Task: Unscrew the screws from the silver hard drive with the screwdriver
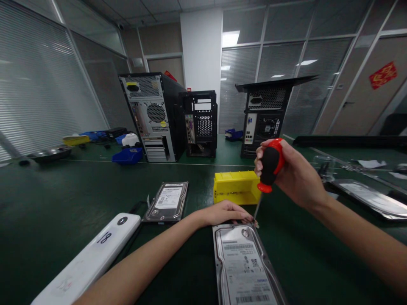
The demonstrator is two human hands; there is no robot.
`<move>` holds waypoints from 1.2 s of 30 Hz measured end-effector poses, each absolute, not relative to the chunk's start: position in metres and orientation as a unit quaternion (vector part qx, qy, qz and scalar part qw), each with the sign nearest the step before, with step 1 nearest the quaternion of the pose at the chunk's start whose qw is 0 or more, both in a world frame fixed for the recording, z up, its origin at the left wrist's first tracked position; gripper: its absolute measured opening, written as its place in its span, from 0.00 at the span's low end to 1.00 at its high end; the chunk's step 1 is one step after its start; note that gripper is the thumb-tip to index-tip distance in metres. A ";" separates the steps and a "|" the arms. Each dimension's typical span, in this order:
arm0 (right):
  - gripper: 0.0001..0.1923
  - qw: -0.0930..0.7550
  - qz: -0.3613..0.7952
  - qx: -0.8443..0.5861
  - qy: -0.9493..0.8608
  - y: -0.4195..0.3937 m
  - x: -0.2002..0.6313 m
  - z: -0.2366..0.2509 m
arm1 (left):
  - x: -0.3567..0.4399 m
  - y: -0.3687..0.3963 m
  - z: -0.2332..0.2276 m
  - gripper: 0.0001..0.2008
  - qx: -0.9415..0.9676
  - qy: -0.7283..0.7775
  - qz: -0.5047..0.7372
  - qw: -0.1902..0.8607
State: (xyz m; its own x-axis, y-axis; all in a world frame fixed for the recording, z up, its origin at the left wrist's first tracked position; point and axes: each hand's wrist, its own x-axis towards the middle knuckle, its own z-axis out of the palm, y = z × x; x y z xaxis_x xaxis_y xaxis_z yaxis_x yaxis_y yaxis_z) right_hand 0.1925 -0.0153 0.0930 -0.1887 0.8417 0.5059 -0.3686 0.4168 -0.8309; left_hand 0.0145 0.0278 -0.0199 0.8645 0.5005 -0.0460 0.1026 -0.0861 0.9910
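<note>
My right hand [294,173] is wrapped round a screwdriver [270,167] with a red and black handle. Its thin shaft points down to the far right corner of a hard drive [243,267], which lies label up at the front. My left hand [226,212] rests at that drive's far edge. Its fingers are drawn together around the screwdriver's tip, and whatever small thing they may pinch is too small to make out. Just beyond both hands, a yellow bin [237,188] lies with its opening towards me.
A second hard drive [168,201] lies to the left, near a white power bank-like block [92,258] marked 18. Computer cases [155,118] stand at the back, with a blue bin [127,156] beside them. Another drive [372,197] is at the right.
</note>
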 end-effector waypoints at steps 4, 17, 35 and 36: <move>0.09 0.610 0.486 -0.208 -0.590 -0.014 0.191 0.093 | 0.015 0.027 -0.019 0.17 0.718 0.207 0.154 0.646; 0.16 0.607 0.519 -0.202 -0.566 -0.013 0.193 0.095 | 0.014 0.030 -0.020 0.17 0.723 0.206 0.139 0.645; 0.14 0.595 0.531 -0.178 -0.576 -0.016 0.193 0.097 | 0.016 0.028 -0.021 0.17 0.721 0.226 0.148 0.639; 0.13 0.599 0.527 -0.187 -0.574 -0.017 0.194 0.098 | 0.016 0.028 -0.021 0.17 0.720 0.225 0.149 0.640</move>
State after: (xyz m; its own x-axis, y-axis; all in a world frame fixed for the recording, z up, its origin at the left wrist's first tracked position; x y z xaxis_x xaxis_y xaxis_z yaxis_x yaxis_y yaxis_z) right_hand 0.1939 -0.0169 0.0980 -0.2139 0.8447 0.4906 -0.4164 0.3755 -0.8280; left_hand 0.0159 0.0282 -0.0208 0.8544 0.5143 -0.0741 0.1340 -0.0804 0.9877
